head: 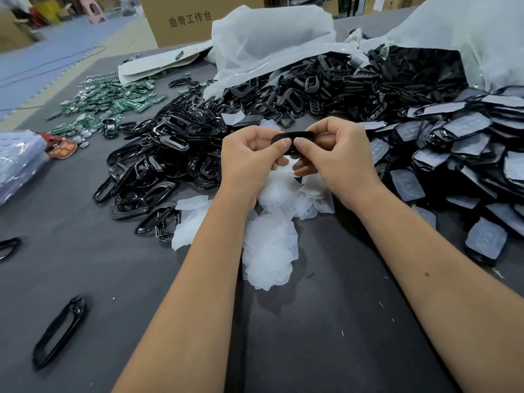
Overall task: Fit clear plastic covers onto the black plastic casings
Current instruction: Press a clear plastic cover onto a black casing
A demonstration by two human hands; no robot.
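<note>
Grey surface strewn with parts | left hand and right hand both pinching black casing above near clear covers | step: seating cover, likely | next: press edges evenly.

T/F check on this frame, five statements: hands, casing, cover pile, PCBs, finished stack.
1. Both hands hold one black casing. True: the left hand and the right hand pinch it between them.
2. The loose clear covers lie right of the right forearm. False: they lie between the forearms, under the hands.
3. Green circuit boards lie at far left on the table. True.
4. Casings with covers fitted are piled on the right. True.
5. The cardboard box is unmarked. False: it bears printed characters.
</note>
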